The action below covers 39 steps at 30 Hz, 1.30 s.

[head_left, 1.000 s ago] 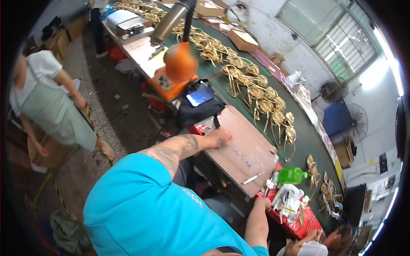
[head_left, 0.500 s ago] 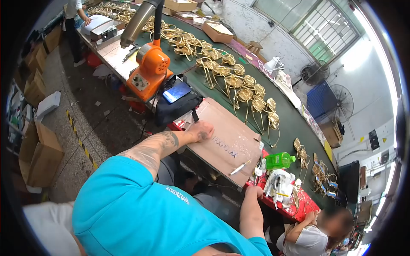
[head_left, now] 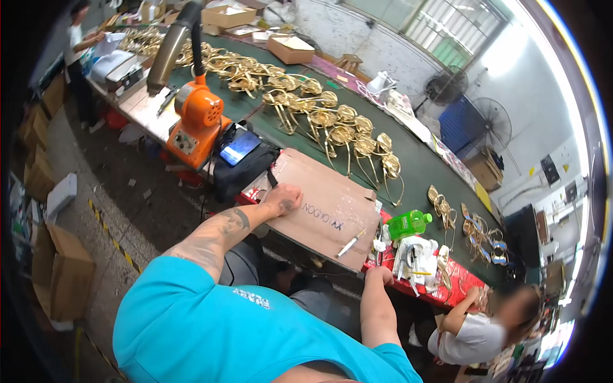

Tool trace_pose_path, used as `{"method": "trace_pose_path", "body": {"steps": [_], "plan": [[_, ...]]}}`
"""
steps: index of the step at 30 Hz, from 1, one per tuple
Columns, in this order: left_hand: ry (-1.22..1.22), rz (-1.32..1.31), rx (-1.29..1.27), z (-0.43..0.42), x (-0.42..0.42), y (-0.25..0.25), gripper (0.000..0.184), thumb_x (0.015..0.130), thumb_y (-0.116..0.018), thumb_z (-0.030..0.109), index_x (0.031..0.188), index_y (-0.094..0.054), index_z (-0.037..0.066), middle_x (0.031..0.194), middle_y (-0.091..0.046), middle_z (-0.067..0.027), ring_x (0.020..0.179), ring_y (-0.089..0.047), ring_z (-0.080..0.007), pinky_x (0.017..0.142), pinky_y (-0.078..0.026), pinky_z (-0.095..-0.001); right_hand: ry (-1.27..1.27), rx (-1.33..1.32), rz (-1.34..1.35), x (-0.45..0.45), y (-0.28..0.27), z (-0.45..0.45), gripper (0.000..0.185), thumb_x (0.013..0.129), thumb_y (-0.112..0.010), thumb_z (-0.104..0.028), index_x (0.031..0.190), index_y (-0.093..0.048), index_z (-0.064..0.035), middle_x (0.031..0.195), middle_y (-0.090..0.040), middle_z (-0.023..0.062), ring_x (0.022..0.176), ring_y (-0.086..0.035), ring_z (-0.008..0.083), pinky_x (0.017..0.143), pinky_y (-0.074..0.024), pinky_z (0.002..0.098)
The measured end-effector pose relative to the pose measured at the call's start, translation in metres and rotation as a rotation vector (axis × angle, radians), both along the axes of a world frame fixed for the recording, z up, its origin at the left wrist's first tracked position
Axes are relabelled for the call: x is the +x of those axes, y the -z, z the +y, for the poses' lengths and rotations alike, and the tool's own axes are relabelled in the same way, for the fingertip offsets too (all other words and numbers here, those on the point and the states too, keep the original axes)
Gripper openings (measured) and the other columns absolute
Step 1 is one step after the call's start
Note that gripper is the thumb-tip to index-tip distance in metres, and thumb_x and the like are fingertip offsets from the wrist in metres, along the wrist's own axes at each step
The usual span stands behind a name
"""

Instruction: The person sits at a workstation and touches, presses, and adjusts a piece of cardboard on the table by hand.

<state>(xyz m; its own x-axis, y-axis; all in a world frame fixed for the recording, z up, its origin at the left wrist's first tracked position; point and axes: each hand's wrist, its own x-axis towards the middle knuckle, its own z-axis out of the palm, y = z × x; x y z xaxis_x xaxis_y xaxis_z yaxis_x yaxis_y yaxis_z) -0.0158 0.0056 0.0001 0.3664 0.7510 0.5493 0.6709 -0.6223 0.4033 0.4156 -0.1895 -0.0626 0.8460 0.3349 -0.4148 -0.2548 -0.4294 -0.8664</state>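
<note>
My left hand (head_left: 287,199), at the end of a tattooed forearm, rests on the near left edge of a flat cardboard sheet (head_left: 319,185) with handwritten letters. Its fingers are curled in, and nothing shows in them. On the right, my right hand (head_left: 381,276) lies at the table's front edge beside the red covering (head_left: 456,288); its fingers are mostly hidden. Between the hands, a white pen-like stick (head_left: 348,245) lies on the cardboard. Close to my right hand are a green bottle (head_left: 408,225) on its side and a white holder (head_left: 415,258) with small tools.
An orange machine (head_left: 199,115) with a metal nozzle stands left of a black bag (head_left: 246,169) carrying a phone (head_left: 239,148). Gold strappy shoe parts (head_left: 341,133) line the green belt (head_left: 287,131) behind. A co-worker (head_left: 472,329) sits at right; another person (head_left: 80,54) stands far left.
The view has shifted, so the bench appears farther left. Both my hands keep their places on the cardboard and at the table edge. The person far left now holds up something pale.
</note>
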Motion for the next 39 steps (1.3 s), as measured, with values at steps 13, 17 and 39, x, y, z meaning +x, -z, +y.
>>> {"method": "trace_pose_path", "body": {"steps": [13,17,39], "plan": [[-0.031,0.081,-0.170,0.000,-0.001,-0.008,0.035,0.095,-0.054,0.027,0.073,-0.063,0.002,0.077,-0.068,-0.0213,0.069,-0.061,-0.0449,0.069,-0.051,-0.0492,0.515,0.221,0.284,-0.016,-0.010,-0.016,0.044,0.111,-0.020,-0.033,0.132,-0.047,-0.0046,0.111,-0.066,0.0344,0.099,-0.068,0.0520,0.087,-0.0562,0.0572],[0.003,0.133,-0.216,-0.001,-0.002,-0.013,0.036,0.097,-0.055,0.030,0.075,-0.063,0.003,0.077,-0.068,-0.0230,0.070,-0.063,-0.0452,0.067,-0.051,-0.0513,0.796,0.085,0.178,-0.017,0.011,0.023,0.060,0.111,-0.018,-0.042,0.126,-0.053,0.0053,0.116,-0.066,0.0343,0.100,-0.066,0.0532,0.089,-0.0523,0.0583],[-0.091,0.114,-0.197,-0.007,0.001,-0.024,0.035,0.095,-0.058,0.030,0.073,-0.061,0.003,0.074,-0.067,-0.0223,0.067,-0.062,-0.0467,0.064,-0.052,-0.0525,0.599,0.167,0.475,-0.006,-0.032,-0.019,0.074,0.109,-0.014,-0.046,0.126,-0.060,0.0092,0.129,-0.063,0.0331,0.113,-0.064,0.0490,0.102,-0.0477,0.0541]]}}
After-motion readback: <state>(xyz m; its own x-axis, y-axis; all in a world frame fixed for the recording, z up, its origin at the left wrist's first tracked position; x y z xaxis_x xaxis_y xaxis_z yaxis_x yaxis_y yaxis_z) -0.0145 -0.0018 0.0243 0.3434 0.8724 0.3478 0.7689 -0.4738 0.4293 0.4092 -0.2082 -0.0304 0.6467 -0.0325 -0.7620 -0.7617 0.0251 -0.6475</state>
